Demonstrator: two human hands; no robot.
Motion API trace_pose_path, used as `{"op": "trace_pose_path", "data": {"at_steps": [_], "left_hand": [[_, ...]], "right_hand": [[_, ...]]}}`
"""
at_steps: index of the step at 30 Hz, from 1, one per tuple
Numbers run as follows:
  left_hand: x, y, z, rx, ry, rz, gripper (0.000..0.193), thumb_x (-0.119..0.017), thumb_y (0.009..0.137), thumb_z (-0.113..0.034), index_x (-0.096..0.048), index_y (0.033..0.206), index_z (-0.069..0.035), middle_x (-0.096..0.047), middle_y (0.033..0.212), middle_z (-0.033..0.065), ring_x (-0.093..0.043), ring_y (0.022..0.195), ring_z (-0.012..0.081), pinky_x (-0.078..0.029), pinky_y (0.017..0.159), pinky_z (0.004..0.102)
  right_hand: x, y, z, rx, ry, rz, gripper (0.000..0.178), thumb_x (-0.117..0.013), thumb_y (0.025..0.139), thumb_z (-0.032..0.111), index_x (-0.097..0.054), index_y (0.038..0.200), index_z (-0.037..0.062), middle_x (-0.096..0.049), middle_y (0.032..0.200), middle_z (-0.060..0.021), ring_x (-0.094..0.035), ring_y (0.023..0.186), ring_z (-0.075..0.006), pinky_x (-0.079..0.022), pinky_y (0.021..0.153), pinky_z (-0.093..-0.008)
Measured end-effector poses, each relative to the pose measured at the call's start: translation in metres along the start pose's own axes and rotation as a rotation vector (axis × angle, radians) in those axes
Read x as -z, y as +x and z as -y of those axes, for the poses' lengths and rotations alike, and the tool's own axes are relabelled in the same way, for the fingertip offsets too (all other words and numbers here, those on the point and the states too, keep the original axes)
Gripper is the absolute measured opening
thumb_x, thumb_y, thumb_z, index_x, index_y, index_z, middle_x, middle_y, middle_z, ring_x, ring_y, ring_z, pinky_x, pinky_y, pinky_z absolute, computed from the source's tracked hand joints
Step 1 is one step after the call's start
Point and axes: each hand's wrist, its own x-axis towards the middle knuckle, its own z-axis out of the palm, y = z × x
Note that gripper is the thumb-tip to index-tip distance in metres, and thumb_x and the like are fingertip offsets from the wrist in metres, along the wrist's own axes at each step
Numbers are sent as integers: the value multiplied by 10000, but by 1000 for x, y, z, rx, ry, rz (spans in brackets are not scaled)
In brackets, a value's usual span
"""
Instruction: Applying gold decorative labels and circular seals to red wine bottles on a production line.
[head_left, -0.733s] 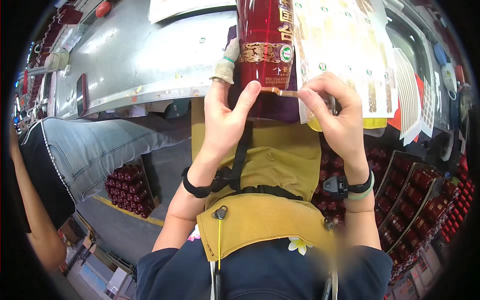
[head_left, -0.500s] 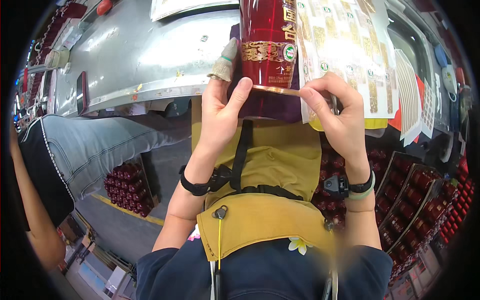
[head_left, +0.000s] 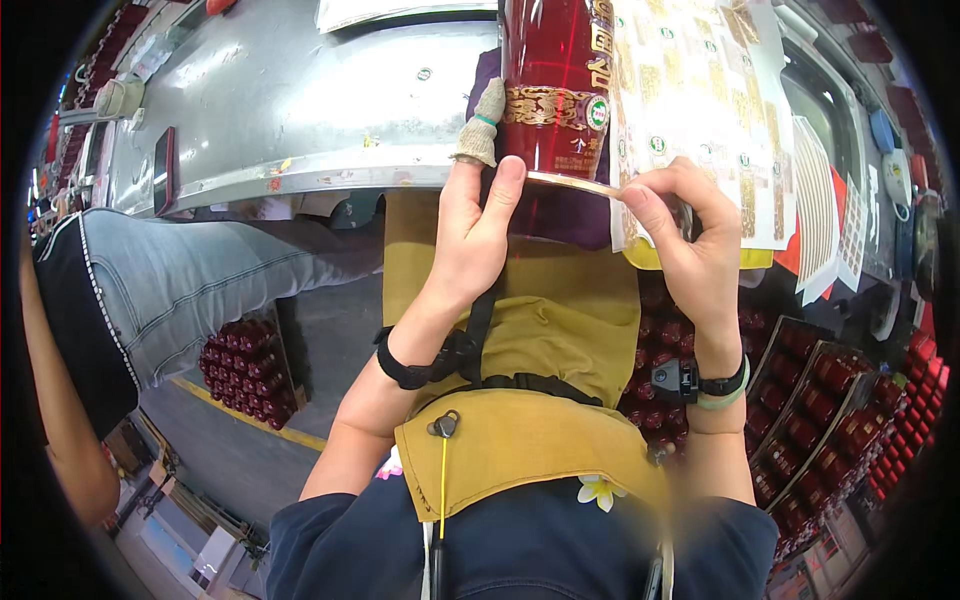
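Observation:
A red bottle (head_left: 552, 60) with gold patterning and a green-and-white round label lies on a dark purple cloth (head_left: 575, 218) at the bench's near edge, its end toward me. My left hand (head_left: 476, 215) rests against its left side, a pale cloth finger cover (head_left: 483, 125) on one finger and the thumb at the bottle's near end. Along that end runs a narrow gold strip (head_left: 572, 182). Between thumb and forefinger, my right hand (head_left: 690, 225) pinches the strip's right end. The far end of the bottle is cut off by the view.
Sheets of gold stickers (head_left: 690, 120) lie right of the bottle. A dark phone-like object (head_left: 164, 170) is on the metal bench (head_left: 290, 110) at left. Another person's jean-clad leg (head_left: 210, 275) is close on my left. Crates of red bottles (head_left: 815, 415) stand low at right.
The view has shifted a little, so bench and bottle sit slightly farther right. My left hand and forearm have moved slightly right; the right hand still pinches the strip.

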Motion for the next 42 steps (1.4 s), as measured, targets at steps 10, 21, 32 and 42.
{"op": "trace_pose_path", "data": {"at_steps": [10, 21, 32, 42], "left_hand": [[-9, 1, -11, -9, 38, -10, 574, -474, 1122, -157, -271, 1624, 33, -375, 1646, 136, -387, 1479, 197, -294, 1225, 348], [-7, 0, -7, 34, -44, -46, 556, -470, 1127, -176, -298, 1614, 31, -389, 1638, 132, -393, 1476, 196, -285, 1231, 352], [-12, -2, -8, -15, -2, -54, 541, -420, 1132, -156, -282, 1619, 35, -360, 1658, 154, -363, 1509, 219, -265, 1252, 370], [-10, -4, -1, -59, 51, -19, 544, -426, 1130, -151, -277, 1617, 41, -375, 1647, 148, -379, 1494, 210, -279, 1245, 369]], "right_hand": [[1, 1, -1, -26, 13, 9, 85, -766, 918, 48, -718, 892, -17, -612, 773, -36, -545, 694, -108, -427, 648, -266], [0, 2, -7, -17, -19, 25, 75, -758, 921, 43, -719, 905, -20, -624, 788, -42, -550, 698, -117, -434, 656, -272], [0, 1, -7, -40, -32, 28, 88, -762, 922, 60, -720, 895, -12, -602, 761, -32, -534, 699, -111, -417, 655, -272], [1, -1, -9, -27, -8, 2, 77, -760, 920, 48, -718, 888, -8, -599, 763, -30, -530, 692, -106, -412, 651, -269]]}}
